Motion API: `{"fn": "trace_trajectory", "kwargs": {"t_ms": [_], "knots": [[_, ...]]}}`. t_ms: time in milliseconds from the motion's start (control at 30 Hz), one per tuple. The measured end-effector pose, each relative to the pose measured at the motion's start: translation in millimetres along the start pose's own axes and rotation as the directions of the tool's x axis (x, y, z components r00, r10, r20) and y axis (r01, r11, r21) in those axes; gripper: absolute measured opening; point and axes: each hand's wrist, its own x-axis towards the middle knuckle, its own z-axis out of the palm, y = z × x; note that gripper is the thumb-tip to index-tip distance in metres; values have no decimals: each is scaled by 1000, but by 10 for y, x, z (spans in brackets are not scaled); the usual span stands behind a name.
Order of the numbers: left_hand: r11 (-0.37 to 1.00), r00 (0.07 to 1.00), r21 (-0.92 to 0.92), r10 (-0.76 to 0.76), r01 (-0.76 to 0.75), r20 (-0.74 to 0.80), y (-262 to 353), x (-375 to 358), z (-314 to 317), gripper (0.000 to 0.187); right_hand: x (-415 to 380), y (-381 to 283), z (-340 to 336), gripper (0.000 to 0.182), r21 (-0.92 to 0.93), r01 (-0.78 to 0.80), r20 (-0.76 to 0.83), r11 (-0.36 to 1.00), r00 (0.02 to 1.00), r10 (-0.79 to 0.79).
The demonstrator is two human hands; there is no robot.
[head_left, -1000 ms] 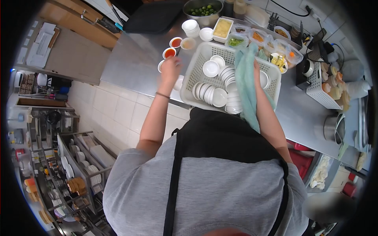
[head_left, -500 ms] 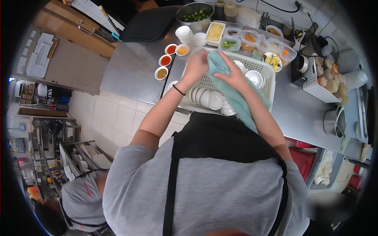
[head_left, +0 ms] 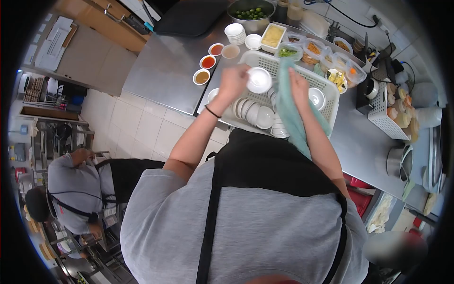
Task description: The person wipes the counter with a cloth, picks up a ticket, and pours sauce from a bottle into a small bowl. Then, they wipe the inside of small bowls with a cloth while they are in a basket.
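A small white dish [head_left: 259, 80] is pinched at its left edge by my left hand [head_left: 231, 84], above the upper left part of a white perforated basket [head_left: 331, 105]. My right hand [head_left: 299, 87] grips a light green cloth [head_left: 289, 111], which hangs down past my forearm to the apron. Inside the basket, several white dishes [head_left: 265, 117] stand on edge in a row near the front, and a round white dish [head_left: 317, 98] lies at the right. Just left of the basket sits another white dish [head_left: 213, 95].
Sauce cups [head_left: 201, 76] stand left of the basket, with stacked white cups [head_left: 235, 33] behind. Food containers [head_left: 312, 49] and a bowl of green fruit [head_left: 250, 13] line the back. A caddy [head_left: 387, 113] and metal pot [head_left: 399, 162] are at right. A co-worker [head_left: 75, 184] is at lower left.
My hands have moved apart. The white dish now shows outside the cloth in my left hand, while the cloth hangs from my right. More of the co-worker is in view.
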Motion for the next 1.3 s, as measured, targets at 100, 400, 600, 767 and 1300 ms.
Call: {"fn": "trace_trajectory", "kwargs": {"t_ms": [100,400,600,767,1300], "knots": [[981,972,109,-134,157,-192,-558,-9,-403,19,21,95,-35,40,308,-78,-68,948,992,103],[924,955,310,-146,224,-257,-843,-174,-386,12,-25,167,-139,34,118,55,-123,992,992,-40],[794,933,507,204,-335,297,-375,292,727,14,53,340,-176,36,647,-203,20,735,968,250],[678,876,554,364,-482,317,-558,299,1036,14,-134,-95,-287,40,601,-125,-136,790,957,256],[952,997,-296,-61,71,45,548,12,302,10,-181,-275,-15,45,127,365,-76,922,931,-358]]}}
